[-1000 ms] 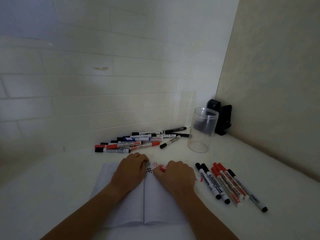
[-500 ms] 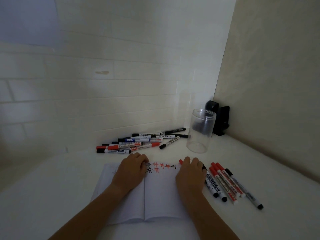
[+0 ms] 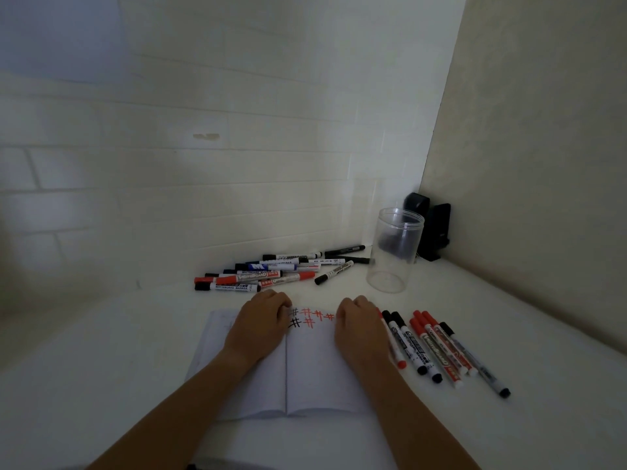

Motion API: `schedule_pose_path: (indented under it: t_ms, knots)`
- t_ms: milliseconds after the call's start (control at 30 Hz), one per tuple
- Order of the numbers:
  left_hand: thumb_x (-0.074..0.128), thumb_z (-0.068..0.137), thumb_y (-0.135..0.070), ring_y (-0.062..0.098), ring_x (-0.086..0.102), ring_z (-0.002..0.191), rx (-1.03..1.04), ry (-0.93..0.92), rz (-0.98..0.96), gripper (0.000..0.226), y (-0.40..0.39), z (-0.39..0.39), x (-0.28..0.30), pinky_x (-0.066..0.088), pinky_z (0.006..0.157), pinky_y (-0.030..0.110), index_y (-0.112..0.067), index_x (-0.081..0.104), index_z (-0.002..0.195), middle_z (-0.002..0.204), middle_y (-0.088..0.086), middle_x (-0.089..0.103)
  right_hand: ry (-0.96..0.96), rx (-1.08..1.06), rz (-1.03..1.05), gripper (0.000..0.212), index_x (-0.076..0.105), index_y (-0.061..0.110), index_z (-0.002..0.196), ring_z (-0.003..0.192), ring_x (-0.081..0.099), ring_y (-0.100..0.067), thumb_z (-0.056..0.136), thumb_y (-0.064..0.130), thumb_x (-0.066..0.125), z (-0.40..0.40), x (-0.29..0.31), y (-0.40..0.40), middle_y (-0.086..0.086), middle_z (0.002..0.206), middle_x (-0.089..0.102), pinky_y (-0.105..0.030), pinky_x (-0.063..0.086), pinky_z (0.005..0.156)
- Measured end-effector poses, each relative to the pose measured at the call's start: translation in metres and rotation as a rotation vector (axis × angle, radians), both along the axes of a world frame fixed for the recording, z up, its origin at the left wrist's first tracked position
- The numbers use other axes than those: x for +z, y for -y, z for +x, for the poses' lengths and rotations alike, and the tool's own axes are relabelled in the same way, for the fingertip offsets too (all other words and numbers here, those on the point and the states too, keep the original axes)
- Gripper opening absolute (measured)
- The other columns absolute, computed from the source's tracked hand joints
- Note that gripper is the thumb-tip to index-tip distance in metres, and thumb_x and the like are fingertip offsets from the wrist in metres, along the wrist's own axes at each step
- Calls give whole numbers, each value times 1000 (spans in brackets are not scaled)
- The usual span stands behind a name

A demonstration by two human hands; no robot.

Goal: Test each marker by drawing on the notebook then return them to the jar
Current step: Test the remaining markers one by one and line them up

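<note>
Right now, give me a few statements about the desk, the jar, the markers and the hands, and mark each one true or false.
1. The jar holds several markers. False: it stands empty.
2. The notebook lies open, with red and black hash marks near its top. True.
3. The left hand rests on the notebook. True.
4. The row of markers beside the right hand is all black. False: red and black caps are mixed.
5. A pile of markers lies by the back wall, left of the jar. True.
</note>
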State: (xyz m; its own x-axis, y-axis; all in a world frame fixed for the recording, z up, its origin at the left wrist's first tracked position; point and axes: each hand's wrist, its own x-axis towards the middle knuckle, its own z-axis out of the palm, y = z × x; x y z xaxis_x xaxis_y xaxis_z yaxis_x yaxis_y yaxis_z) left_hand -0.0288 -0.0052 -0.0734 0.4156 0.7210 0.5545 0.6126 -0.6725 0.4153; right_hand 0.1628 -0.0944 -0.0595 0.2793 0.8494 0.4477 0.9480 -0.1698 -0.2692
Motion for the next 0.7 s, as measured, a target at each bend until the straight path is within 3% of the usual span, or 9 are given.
schedule_pose_path:
  t_ms: [200, 300, 400, 467, 567, 700]
  knots:
    - [57, 87, 6, 19, 54, 107, 172, 185, 36, 29, 0, -5, 2, 46, 94, 33, -11, 66, 108, 114, 4, 60, 16, -239, -6, 20, 59, 11, 111, 97, 54, -21, 96, 23, 52, 0, -4, 1, -8, 108, 59, -33, 49, 82]
    - [49, 86, 14, 16, 48, 106, 244, 355, -89, 34, 0, -9, 8, 39, 93, 24, -8, 64, 107, 114, 6, 58, 53, -225, -10, 17, 60, 9, 106, 89, 51, -19, 94, 19, 55, -5, -3, 3, -9, 102, 59, -31, 46, 77]
    - [48, 85, 16, 21, 55, 100, 304, 482, -227, 32, -4, -13, 13, 44, 87, 27, -9, 62, 100, 107, 10, 61, 100, -204, 44, 11, 63, 8, 89, 74, 46, -18, 82, 13, 70, -10, -1, 6, -9, 86, 59, -30, 41, 65]
    - [49, 85, 17, 22, 58, 98, 323, 516, -303, 32, -8, -16, 16, 46, 87, 26, -8, 64, 98, 107, 12, 64, 136, -196, 55, 15, 63, 7, 84, 72, 51, -21, 75, 10, 74, -10, -1, 5, -10, 81, 58, -32, 43, 62]
    - [47, 85, 17, 23, 59, 98, 310, 438, -320, 33, -17, -24, 25, 40, 83, 22, -7, 67, 97, 105, 13, 65, 155, -198, -7, 14, 63, 8, 90, 78, 56, -24, 80, 12, 71, -10, 0, 3, -10, 86, 60, -35, 46, 66]
    - [52, 88, 11, 28, 56, 105, 253, 38, -109, 37, -41, -41, 29, 48, 90, 35, -10, 71, 110, 114, 11, 64, 148, -107, 16, 12, 62, 11, 89, 76, 55, -21, 81, 15, 69, -20, 4, -12, -6, 86, 59, -35, 48, 65]
